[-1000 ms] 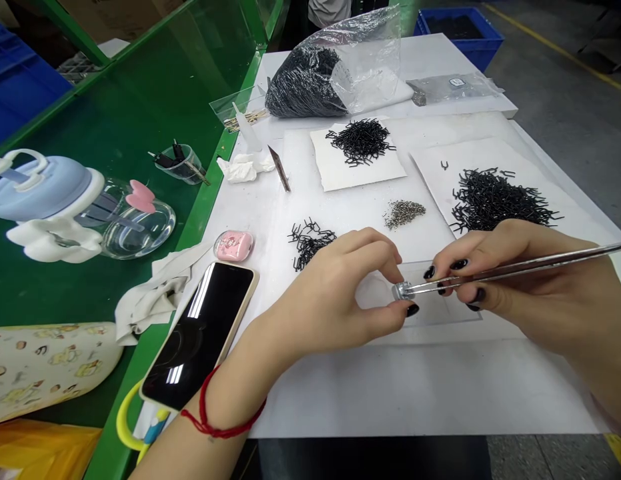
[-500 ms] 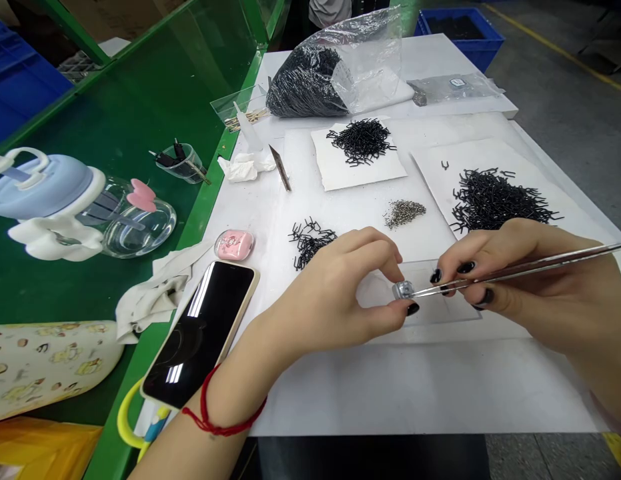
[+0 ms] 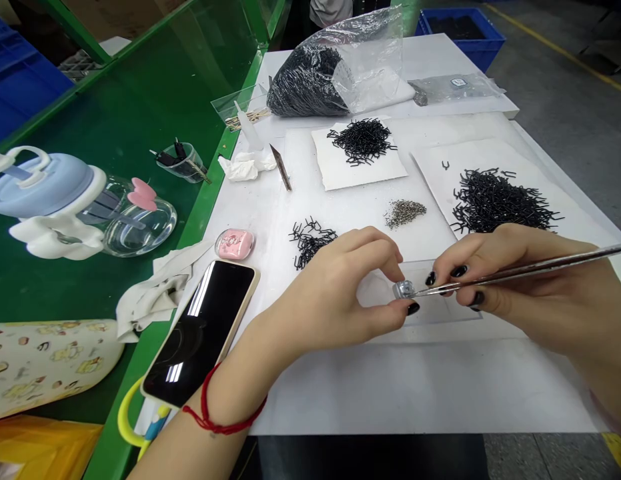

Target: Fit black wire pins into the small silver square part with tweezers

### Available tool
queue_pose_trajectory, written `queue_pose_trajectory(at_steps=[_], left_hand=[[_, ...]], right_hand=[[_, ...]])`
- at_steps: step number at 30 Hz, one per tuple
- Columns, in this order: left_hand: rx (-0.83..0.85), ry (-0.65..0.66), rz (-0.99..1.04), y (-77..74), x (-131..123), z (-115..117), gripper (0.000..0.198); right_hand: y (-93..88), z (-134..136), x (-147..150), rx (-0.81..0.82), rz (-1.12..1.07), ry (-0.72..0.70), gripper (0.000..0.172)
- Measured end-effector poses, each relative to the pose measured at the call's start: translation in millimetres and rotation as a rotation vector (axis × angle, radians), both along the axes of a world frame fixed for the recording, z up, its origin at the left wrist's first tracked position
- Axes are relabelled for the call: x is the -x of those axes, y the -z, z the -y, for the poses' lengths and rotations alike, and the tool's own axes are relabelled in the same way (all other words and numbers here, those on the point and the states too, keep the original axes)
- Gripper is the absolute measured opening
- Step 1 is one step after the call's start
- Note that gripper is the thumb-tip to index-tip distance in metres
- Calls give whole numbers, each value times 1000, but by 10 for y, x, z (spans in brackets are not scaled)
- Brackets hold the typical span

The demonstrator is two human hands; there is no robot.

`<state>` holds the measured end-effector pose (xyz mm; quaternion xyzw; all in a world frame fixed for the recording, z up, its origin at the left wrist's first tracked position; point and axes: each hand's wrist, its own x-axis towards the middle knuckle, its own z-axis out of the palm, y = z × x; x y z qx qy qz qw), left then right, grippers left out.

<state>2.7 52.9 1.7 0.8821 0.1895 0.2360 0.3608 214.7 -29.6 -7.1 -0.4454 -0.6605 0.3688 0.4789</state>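
Observation:
My left hand (image 3: pixel 355 287) pinches a small, silvery, clear-looking round piece (image 3: pixel 403 289) between thumb and fingers; its exact kind cannot be made out. In my right hand (image 3: pixel 515 280) is a pair of metal tweezers (image 3: pixel 520 272), its tip at the right side of that piece. Beneath both hands lies a clear plastic sheet (image 3: pixel 440 310) on the white work surface. Beyond them is a heap of tiny metallic bits (image 3: pixel 406 213). A small pile of black bent pieces (image 3: pixel 310 241) sits behind my left hand, and a larger black pile (image 3: pixel 505 200) behind my right.
Farther back are a third black pile on a white card (image 3: pixel 360 180) and a plastic bag of black pieces (image 3: pixel 310 80). At left are a phone (image 3: pixel 200 333), a pink case (image 3: pixel 235 245), a blade (image 3: pixel 280 168), scissors (image 3: pixel 127 417) and a drinking bottle (image 3: pixel 135 230).
My right hand has shifted slightly, tilting the tweezers a little while the tip stays at the small piece. My left hand holds its place.

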Motion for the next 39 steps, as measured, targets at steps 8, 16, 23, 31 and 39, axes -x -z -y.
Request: queue_pose_trajectory(at_steps=[8,16,23,31,39], left_hand=[[6,-10,-6,0,6,1,11],[-2,-7,0,-1,1,1,11],[-7,1,1,1,1,3,10],[-7,1,10,10,6,-8,10],[-12,2,13,18,-8,-5,11]], right_hand=[[7,-19,13,-8,-33,42,16],[8,-5,8,-2,-7,51,16],[-13,-8,30,0,-41,41,19],[-13,-16,30,-24,-47,20,16],[-20,-37,23,-77,-9,-10,13]])
